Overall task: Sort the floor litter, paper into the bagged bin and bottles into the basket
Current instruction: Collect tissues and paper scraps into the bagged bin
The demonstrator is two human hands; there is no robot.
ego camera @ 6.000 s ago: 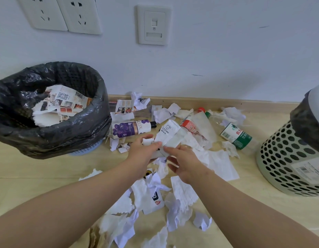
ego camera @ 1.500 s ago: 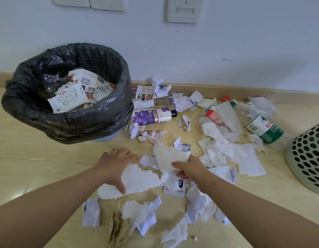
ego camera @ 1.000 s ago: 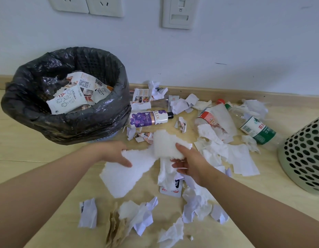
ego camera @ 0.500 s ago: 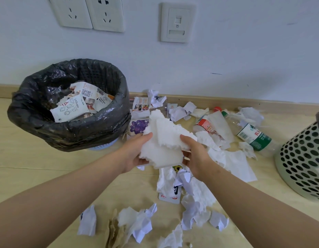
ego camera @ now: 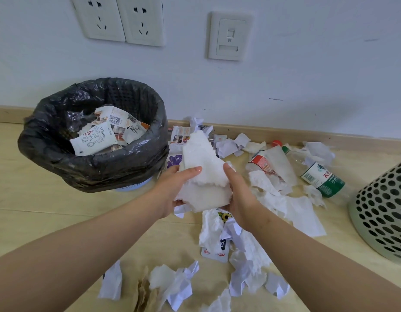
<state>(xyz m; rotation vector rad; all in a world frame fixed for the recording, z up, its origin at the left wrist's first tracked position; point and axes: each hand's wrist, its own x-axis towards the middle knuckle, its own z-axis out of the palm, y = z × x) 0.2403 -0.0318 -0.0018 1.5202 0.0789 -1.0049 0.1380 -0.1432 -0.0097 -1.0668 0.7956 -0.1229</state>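
Pale wood floor (ego camera: 26,210), white wall (ego camera: 307,75) with sockets (ego camera: 118,19). Bagged bin (ego camera: 60,158) at left, part full of paper. Just right of it, left hand (ego camera: 172,190) and right hand (ego camera: 240,194) both grip one white tissue wad (ego camera: 204,163) between them, thumbs curled over it, held above the floor. Scraps (ego camera: 303,206) lie below; bottles (ego camera: 321,179) further right, basket (ego camera: 383,217) at the right edge.

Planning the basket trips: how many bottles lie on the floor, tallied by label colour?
Purple-label bottle: 1, partly hidden behind the held tissue
Red-label bottle: 1, partly under paper
Green-label bottle: 1
Total: 3 bottles that I can make out
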